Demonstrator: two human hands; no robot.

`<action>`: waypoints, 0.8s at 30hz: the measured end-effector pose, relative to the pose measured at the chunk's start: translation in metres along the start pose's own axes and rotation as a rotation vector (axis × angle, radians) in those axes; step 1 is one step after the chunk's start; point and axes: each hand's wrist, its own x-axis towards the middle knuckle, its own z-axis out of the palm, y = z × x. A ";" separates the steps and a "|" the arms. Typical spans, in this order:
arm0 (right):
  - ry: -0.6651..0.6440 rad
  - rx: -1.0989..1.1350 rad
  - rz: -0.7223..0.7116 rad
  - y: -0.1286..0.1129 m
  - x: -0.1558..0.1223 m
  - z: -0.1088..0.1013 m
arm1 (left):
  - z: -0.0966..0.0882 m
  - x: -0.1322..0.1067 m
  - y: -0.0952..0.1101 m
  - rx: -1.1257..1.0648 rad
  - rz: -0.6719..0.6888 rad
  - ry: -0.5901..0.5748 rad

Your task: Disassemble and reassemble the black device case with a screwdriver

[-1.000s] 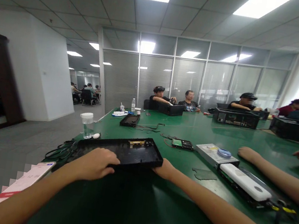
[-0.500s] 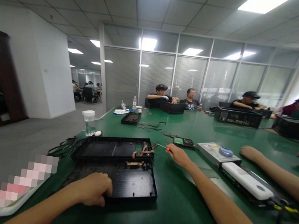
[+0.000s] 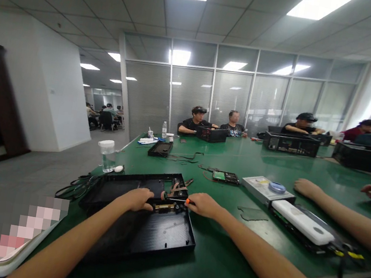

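A black plastic case (image 3: 171, 230) lies opened in two halves on the green table in front of me. My left hand (image 3: 139, 199) reaches to the inner rim between the halves, fingers and thumb closed round that edge. In my right hand (image 3: 205, 205) is a screwdriver (image 3: 188, 201) with an orange handle. Its shaft points left, over the case by the gold-coloured connector (image 3: 164, 207). Striped ribbon wires (image 3: 179, 189) lie just behind, in the far half. The screwdriver's tip is too small to make out clearly.
Black cables (image 3: 75, 187) and a white-lidded jar (image 3: 108, 156) stand at left. On the right are a green circuit board (image 3: 225, 177), a metal drive (image 3: 265, 189) with tape on it, and a long white device (image 3: 302, 222). A neighbour's forearm (image 3: 338, 215) rests nearby.
My left hand has moved up from the near half to the inner rim. My right hand has brought the screwdriver left and down, over the case.
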 end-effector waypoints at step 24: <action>0.072 -0.177 0.056 0.059 -0.012 -0.014 | 0.017 0.049 0.075 -0.181 0.331 0.281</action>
